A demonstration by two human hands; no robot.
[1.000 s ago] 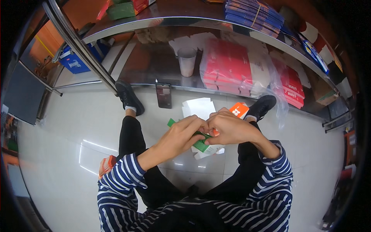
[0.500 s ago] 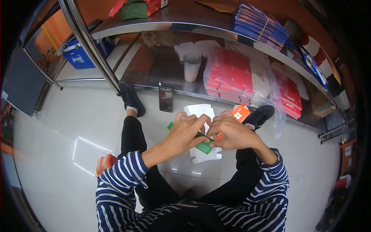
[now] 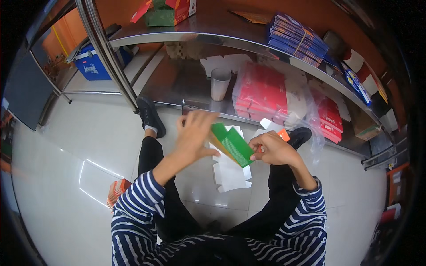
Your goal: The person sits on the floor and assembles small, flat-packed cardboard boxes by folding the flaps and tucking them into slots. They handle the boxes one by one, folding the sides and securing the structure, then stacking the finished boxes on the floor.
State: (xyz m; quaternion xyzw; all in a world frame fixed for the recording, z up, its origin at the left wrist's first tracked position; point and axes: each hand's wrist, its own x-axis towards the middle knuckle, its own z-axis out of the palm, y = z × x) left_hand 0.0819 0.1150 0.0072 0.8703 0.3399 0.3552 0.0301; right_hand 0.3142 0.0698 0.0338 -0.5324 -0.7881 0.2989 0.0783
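Observation:
A green cardboard box piece (image 3: 237, 146) with a yellow-orange side is held at its right end between the thumb and fingers of my right hand (image 3: 274, 148). A bit of orange-red shows between those fingers; I cannot make out what it belongs to. My left hand (image 3: 193, 137), slightly blurred, is beside the piece's left end with thumb and fingers apart, gripping nothing. Beneath the green piece, a white unfolded carton blank (image 3: 233, 177) lies on the floor between my legs. Another white and orange carton (image 3: 283, 134) lies by my right shoe.
Ahead stands a metal shelf (image 3: 195, 38) with a plastic cup (image 3: 219, 84), bagged red and white packs (image 3: 262, 91) and a banded blue stack (image 3: 297, 40). A phone (image 3: 190, 107) is partly hidden behind my left hand. An orange striped bundle (image 3: 118, 190) lies at left.
My left hand has come off the green piece and moved left, its fingers spreading. The piece, previously covered by both hands, now shows broadly, tilted in my right hand.

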